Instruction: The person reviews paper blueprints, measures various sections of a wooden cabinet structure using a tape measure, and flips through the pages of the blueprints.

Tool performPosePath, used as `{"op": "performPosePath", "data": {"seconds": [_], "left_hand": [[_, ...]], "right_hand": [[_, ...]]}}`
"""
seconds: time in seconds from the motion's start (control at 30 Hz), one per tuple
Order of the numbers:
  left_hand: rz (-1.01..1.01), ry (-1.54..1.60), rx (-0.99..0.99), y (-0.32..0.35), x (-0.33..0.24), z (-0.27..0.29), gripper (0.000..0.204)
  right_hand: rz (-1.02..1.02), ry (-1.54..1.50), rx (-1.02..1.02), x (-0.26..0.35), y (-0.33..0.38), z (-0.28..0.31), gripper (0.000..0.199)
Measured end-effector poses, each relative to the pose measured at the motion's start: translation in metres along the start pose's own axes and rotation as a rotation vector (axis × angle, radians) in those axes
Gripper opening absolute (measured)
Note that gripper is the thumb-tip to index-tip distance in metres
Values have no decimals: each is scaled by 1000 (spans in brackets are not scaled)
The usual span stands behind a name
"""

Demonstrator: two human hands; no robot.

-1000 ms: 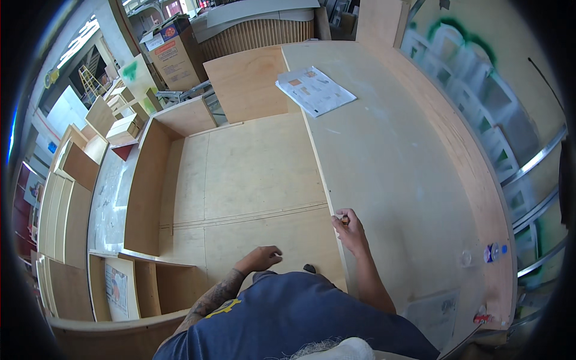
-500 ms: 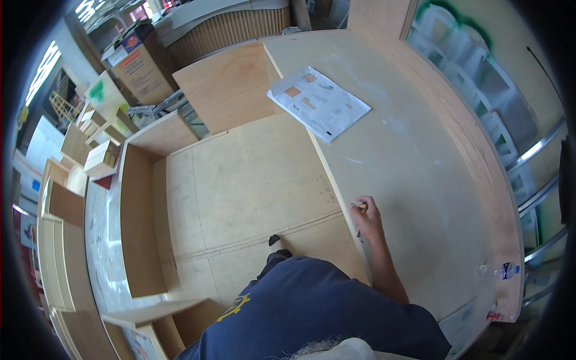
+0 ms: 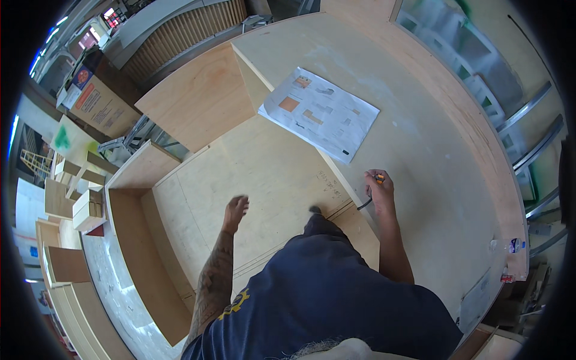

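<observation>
My right hand (image 3: 380,191) is closed round a small orange-and-black tool (image 3: 379,178), just above the near edge of the pale wooden counter top (image 3: 414,180). A thin dark end sticks out below the fist, toward the counter edge; the tool's exact kind is hidden by my fingers. Farther up the counter lies a stack of printed drawing sheets (image 3: 324,114), apart from the hand. My left hand (image 3: 236,211) hangs over the wooden floor panel (image 3: 240,162), its fingers loosely curled together and a little blurred, with nothing visible in them.
The counter's raised outer rim (image 3: 462,102) curves round on the right, where a small bottle (image 3: 515,245) stands. To the left runs a low curved wooden cabinet (image 3: 141,240). A large cardboard box (image 3: 102,105) and a slatted curved panel (image 3: 180,42) stand beyond.
My left hand has come into view on the left. My right hand, still gripping the orange-and-black tool, has moved nearer the drawing sheets. My body and the view have shifted forward.
</observation>
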State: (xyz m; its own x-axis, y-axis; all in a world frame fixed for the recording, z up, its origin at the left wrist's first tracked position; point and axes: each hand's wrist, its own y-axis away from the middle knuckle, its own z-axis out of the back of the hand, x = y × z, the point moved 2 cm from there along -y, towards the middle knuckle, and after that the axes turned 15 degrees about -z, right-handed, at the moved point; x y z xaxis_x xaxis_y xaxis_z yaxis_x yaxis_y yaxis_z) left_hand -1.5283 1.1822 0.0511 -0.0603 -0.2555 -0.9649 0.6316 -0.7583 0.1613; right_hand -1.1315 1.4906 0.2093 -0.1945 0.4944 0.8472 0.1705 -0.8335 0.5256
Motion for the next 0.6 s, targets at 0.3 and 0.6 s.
{"op": "performPosePath", "data": {"seconds": [0.3, 0.6], "left_hand": [[116, 414, 140, -197, -128, -136, 74], [206, 732, -53, -320, -164, -141, 41]], "right_hand": [[241, 493, -548, 55, -148, 2, 52], [156, 669, -739, 123, -255, -24, 52]]}}
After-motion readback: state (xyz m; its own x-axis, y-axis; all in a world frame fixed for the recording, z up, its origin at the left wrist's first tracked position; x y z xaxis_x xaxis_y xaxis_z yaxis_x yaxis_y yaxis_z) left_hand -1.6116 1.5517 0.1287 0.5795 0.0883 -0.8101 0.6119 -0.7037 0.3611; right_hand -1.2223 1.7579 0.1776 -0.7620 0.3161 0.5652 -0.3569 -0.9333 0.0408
